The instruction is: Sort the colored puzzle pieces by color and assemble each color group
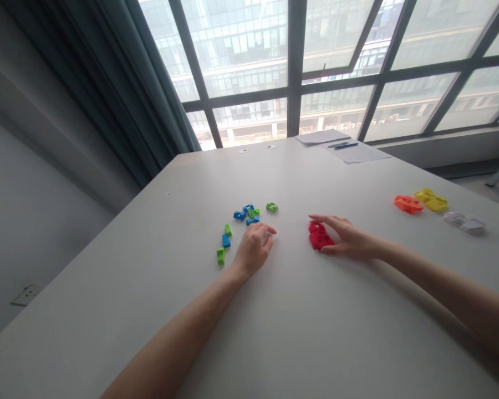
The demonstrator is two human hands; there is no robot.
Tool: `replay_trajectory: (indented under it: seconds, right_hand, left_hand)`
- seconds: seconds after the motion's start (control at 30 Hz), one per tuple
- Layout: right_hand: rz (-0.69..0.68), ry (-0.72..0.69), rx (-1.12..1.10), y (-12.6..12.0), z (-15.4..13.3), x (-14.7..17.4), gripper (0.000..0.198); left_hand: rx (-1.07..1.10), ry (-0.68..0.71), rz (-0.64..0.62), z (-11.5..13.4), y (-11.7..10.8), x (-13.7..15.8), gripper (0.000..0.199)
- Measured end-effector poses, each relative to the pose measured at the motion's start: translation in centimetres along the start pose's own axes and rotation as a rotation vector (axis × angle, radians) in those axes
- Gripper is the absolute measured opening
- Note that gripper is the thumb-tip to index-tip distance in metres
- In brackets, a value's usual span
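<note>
My right hand [349, 238] curves around a small cluster of red plastic pieces [321, 237] on the white table. Its thumb touches the near side, and its fingers reach past the far side. My left hand [255, 244] rests on the table with its index finger stretched out and its thumb apart, and nothing shows between them. Just beyond it lies a group of blue plastic pieces [239, 215] with a green piece among them. To its left, two green blocks [220, 255] and a blue block [226, 240] form a loose row.
A single green piece [271, 206] lies beyond the hands. At the right sit orange pieces [408, 204], yellow pieces [434, 200] and white pieces [464, 223]. Papers [363, 153] and a pen [346, 146] lie at the table's far edge, before the window.
</note>
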State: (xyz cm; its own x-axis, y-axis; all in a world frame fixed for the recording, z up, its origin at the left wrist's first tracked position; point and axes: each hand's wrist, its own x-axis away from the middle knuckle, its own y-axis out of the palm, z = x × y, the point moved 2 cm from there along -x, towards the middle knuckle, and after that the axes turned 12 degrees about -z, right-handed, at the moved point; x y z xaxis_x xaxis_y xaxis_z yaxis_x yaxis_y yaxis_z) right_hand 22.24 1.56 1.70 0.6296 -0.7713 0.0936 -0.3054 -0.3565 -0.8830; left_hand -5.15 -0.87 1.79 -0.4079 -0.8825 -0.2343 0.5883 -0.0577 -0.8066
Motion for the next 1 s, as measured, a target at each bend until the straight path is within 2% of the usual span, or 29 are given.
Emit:
replay_trajectory:
  seconds: [0.13, 0.27, 0.4, 0.53, 0.67, 0.8, 1.0]
  right_hand:
    - [-0.014, 0.073, 0.000, -1.2, 2.4, 0.4, 0.077]
    - [-0.019, 0.082, 0.000, -1.4, 1.5, 1.4, 0.086]
    - [0.110, 0.146, 0.049, -0.7, 1.5, 2.9, 0.072]
    - [0.272, 0.268, 0.079, -0.2, 4.3, 3.8, 0.055]
    - [0.314, 0.261, 0.173, 0.0, 5.9, 3.8, 0.047]
    - [0.290, 0.252, 0.250, 0.1, 5.2, 3.6, 0.043]
    - [0.299, 0.234, 0.265, 0.2, 5.0, 3.6, 0.042]
  left_hand:
    - [-0.003, -0.005, -0.003, -0.2, 0.1, -0.1, 0.021]
    - [-0.020, 0.010, 0.009, -0.2, 0.2, 0.0, 0.021]
    - [-0.140, 0.039, -0.009, 0.4, 0.4, 0.4, 0.025]
    - [-0.288, 0.050, -0.093, 1.4, 0.6, 0.9, 0.030]
    - [-0.357, 0.033, -0.140, 1.7, 0.7, 1.1, 0.028]
    - [-0.397, 0.049, -0.164, 1.7, 0.8, 1.1, 0.029]
    - [-0.418, 0.122, -0.265, 1.6, 0.6, 1.6, 0.036]
